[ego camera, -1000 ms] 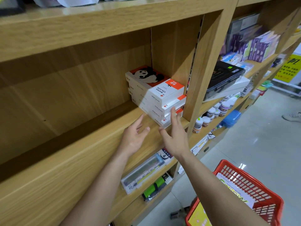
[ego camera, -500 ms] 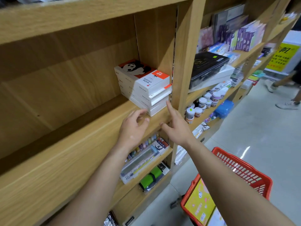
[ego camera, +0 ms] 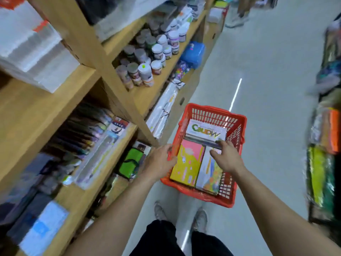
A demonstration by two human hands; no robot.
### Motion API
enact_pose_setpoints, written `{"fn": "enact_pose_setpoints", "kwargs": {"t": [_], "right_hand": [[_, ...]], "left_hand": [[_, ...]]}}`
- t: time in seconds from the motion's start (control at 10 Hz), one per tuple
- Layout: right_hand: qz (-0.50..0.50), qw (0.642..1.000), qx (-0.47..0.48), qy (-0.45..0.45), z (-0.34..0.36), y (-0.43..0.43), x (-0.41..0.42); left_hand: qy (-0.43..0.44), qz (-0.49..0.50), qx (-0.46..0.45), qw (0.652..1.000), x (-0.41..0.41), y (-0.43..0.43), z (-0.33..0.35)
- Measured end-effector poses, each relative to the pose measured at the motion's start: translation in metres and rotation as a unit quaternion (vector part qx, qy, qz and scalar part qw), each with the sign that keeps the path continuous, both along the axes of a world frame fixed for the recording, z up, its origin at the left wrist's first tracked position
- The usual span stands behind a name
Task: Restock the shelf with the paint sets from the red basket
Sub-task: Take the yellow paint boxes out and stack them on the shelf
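The red basket (ego camera: 214, 113) stands on the floor below me, beside the wooden shelf unit (ego camera: 86, 74). Inside it lie a yellow-and-pink paint set (ego camera: 188, 163), a pale multicoloured set (ego camera: 208, 174) to its right, and a white box with green lettering (ego camera: 204, 133) at the far end. My left hand (ego camera: 159, 161) hovers over the basket's left rim, fingers apart, next to the yellow set. My right hand (ego camera: 226, 157) reaches over the pale set with fingers spread, fingertips near the white box. The stacked white paint sets (ego camera: 31, 50) sit on the shelf at upper left, blurred.
Small paint jars (ego camera: 147, 56) crowd the shelf right of the upright. Pen packs (ego camera: 96, 143) and a green case (ego camera: 131, 161) fill lower shelves. Another display (ego camera: 324, 145) lines the aisle's right side. A person's shoes (ego camera: 234, 19) show far down the aisle; my own feet (ego camera: 180, 217) stand behind the basket.
The view has swung down from the shelf to the floor. Both hands have left the stacked white sets and dropped to the red basket.
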State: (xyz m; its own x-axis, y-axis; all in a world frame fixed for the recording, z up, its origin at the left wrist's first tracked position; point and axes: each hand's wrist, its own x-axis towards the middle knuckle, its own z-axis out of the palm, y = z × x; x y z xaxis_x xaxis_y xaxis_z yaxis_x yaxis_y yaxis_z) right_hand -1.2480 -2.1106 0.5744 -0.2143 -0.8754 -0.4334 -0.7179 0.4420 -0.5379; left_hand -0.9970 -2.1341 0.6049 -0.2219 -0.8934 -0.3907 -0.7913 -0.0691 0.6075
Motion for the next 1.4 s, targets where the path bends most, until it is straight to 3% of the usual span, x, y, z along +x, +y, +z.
{"fn": "enact_pose_setpoints", "kwargs": {"t": [0.2,0.3,0.4,0.6,0.8,1.1,1.3,1.4], "right_hand": [[-0.017,0.990,0.126,-0.061,-0.113,0.011,0.008],[-0.017,0.988,0.142,-0.051,-0.160,-0.006,0.019],[-0.021,0.997,0.077,-0.006,-0.195,-0.041,0.021],[0.056,0.991,0.086,0.081,-0.249,-0.097,0.012],[0.132,0.974,0.119,0.138,-0.278,-0.113,-0.004],[0.156,0.970,0.178,0.060,-0.282,-0.134,-0.013],[0.168,0.961,0.218,-0.038,-0.284,-0.144,-0.020],[0.163,0.961,0.220,-0.040,-0.287,-0.143,-0.022]], "left_hand": [[-0.058,0.017,0.011,0.998,-0.016,-0.026,-0.101],[-0.059,0.022,0.023,0.998,-0.019,-0.045,-0.134],[-0.005,0.050,0.040,0.998,-0.017,-0.065,-0.164],[0.076,0.035,0.017,0.996,-0.022,-0.085,-0.194],[0.135,0.061,0.002,0.989,-0.015,-0.083,-0.213],[0.182,0.073,0.016,0.981,-0.011,-0.083,-0.228],[0.210,0.083,0.038,0.973,-0.012,-0.083,-0.226],[0.210,0.091,0.050,0.972,-0.014,-0.082,-0.224]]}}
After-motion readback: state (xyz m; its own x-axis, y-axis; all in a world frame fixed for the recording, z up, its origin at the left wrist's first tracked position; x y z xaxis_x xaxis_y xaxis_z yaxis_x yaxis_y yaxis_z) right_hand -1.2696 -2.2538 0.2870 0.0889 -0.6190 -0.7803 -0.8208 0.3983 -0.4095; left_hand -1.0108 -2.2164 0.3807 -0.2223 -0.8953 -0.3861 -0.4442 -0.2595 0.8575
